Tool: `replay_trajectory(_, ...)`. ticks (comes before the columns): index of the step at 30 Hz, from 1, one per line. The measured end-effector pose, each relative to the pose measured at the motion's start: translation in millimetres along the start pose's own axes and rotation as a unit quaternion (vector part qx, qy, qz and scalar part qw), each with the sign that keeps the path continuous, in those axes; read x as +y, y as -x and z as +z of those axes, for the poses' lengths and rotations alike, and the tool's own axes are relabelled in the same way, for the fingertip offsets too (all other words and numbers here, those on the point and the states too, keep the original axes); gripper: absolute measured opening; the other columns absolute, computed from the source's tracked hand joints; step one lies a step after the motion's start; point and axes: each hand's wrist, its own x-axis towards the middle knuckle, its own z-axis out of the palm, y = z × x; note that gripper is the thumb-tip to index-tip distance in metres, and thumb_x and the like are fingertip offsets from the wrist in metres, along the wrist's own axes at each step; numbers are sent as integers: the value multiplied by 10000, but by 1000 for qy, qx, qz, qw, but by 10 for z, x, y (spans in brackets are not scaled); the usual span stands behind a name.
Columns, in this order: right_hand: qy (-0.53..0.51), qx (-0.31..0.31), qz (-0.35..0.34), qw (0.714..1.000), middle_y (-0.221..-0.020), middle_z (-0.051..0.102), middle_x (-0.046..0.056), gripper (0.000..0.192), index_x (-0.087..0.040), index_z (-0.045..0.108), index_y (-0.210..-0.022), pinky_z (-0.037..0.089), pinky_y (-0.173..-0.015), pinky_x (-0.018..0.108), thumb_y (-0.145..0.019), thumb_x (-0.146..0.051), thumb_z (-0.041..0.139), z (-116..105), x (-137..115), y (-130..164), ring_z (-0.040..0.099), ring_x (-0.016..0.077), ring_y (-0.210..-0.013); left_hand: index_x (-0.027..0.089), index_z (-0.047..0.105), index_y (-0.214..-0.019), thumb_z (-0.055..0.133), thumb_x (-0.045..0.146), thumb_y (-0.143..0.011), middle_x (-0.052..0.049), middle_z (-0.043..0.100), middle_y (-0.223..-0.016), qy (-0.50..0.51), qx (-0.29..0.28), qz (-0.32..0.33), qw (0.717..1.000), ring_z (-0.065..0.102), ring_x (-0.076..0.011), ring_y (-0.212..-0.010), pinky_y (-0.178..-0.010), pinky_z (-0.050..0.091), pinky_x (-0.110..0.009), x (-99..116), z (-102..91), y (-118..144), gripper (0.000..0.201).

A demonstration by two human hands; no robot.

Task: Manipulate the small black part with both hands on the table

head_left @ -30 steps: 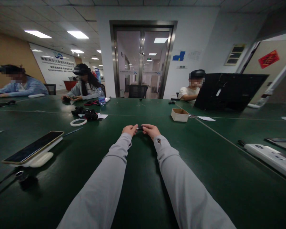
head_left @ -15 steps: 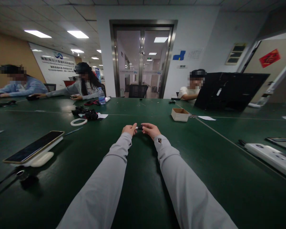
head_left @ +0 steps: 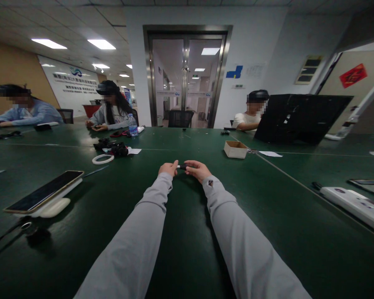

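We see a small dark object point(head_left: 183, 167) held between the two hands, just above the counter point(head_left: 187, 232), far out at the end of both stretched arms. Its long axis lies sideways, from one hand to the other, about level. The left hand point(head_left: 168, 168) pinches its left end with thumb and forefinger, and the right hand point(head_left: 198, 169) grasps its right end, the fingers curled over it. Both hands are equally near to it, since each one touches an end; only a short middle part of the object shows between the fingertips.

What the object is, we cannot tell: it is too small and dark, and the fingers cover most of it. A pale tip seems to show near the left hand, but this is not sure. Whether the hands rest on the counter or hang just over it is also hard to say.

Further out, beyond the right hand and to its right, stands a small cardboard box point(head_left: 235, 149). Beyond the left hand and to its left lies a white ring point(head_left: 102, 159), with a heap of dark parts point(head_left: 112, 148) behind it. Nearer to us, well to the left of the left arm, a phone point(head_left: 43, 197) lies on a white base.
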Motion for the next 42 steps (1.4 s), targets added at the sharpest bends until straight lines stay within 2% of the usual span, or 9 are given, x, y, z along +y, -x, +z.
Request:
replay_trajectory(15,1,-10,9,1000,-802,614,16,332,-151,638,-831,503,-616,241,-527,-32,697,12,-56,40,586,91,-598,202,500,-373,311,534,-781,-25,504,-407,-21,-22,7,1000,476,-138,-439,-550,351,-267,10,-28,7,559)
replay_trajectory(20,-20,-8,11,1000,-748,600,6,317,-147,645,-824,490,-557,213,-528,-57,711,27,-57,34,578,91,-577,192,540,-438,336,553,-765,-14,534,-446,10,-8,19,1000,481,-124,-447,-542,352,-257,-21,-4,18,529)
replay_trajectory(27,-31,4,17,999,-685,598,-1,288,-141,644,-832,467,-473,172,-560,-77,714,5,-33,9,566,73,-522,178,604,-579,375,577,-741,-12,588,-528,54,-20,53,997,508,-116,-498,-552,383,-235,-82,51,-31,487)
replay_trajectory(35,-5,48,37,998,-529,592,24,116,-90,627,-764,451,-401,150,-658,-85,673,15,-20,-11,546,78,-443,182,598,-625,442,514,-733,-5,608,-573,72,1,108,992,533,-117,-546,-562,400,-226,-140,118,-64,383)
replay_trajectory(42,54,64,40,996,-495,586,26,48,-92,576,-775,469,-378,169,-762,-130,602,45,12,-57,559,99,-405,162,610,-733,545,396,-698,-3,605,-584,198,14,111,974,557,-111,-545,-569,435,-225,-154,180,-112,245)
